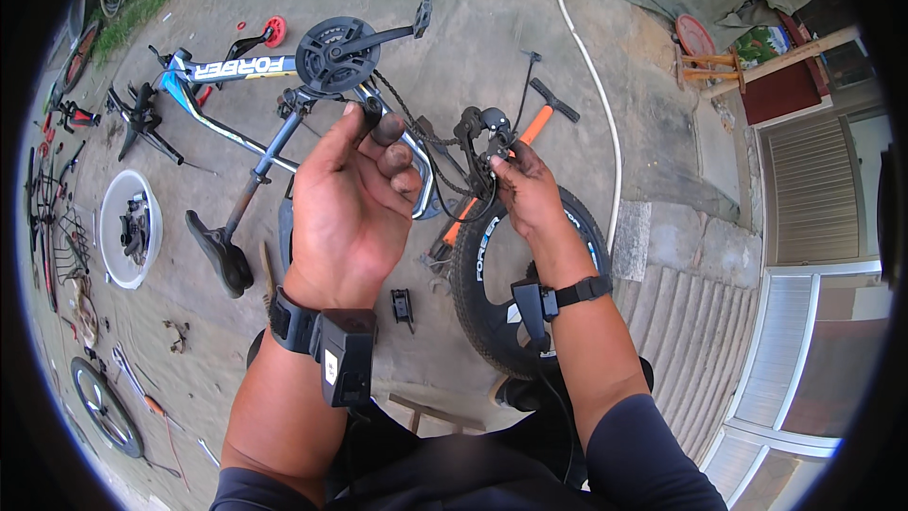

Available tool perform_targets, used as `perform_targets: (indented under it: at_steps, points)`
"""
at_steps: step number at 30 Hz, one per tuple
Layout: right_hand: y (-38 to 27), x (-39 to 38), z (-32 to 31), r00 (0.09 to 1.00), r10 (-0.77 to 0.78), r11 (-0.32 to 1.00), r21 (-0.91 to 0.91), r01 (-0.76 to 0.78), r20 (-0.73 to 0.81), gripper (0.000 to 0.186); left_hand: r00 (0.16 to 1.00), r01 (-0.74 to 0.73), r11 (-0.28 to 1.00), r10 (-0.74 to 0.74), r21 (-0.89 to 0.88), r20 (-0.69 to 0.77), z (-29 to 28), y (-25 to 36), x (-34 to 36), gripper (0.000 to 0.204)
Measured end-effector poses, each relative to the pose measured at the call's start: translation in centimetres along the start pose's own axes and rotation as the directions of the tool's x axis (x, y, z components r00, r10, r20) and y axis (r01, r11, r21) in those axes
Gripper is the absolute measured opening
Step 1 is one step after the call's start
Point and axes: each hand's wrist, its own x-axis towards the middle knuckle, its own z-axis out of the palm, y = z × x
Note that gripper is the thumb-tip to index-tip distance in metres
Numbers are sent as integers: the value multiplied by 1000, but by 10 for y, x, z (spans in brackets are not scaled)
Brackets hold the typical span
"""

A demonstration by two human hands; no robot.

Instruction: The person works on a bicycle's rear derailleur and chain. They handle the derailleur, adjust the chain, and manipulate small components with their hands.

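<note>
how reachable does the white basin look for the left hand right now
Probably not without leaning: the white basin sits well to the left on the ground, the black saddle lies between, and the left hand seems to pinch a small dark part.

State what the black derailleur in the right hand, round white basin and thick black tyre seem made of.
Black derailleur: probably metal, perhaps partly plastic, given glossy glints. Round white basin: likely plastic, smooth, satiny sheen. Thick black tyre: apparently matt rubber, judging by knobbly tread.
</note>
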Motion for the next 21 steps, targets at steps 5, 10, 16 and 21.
perform_targets:
  at_steps: [5,10,16,21]
  points:
    - [3,3,-14,998,-56,996,-71,56,4,50,1000,4,1000,-4,-8,15,-2,0,1,17]
    - [2,4,-22,998,-63,991,-118,61,-13,52,999,-35,999,37,38,-28,0,-1,1,18]
    - [0,0,-19,998,-67,995,-79,67,9,55,995,-49,995,57,91,-85,4,-4,1,17]
    - [-1,-6,-8,996,-87,985,-144,89,26,62,973,-38,960,98,276,-207,-4,-12,9,14]
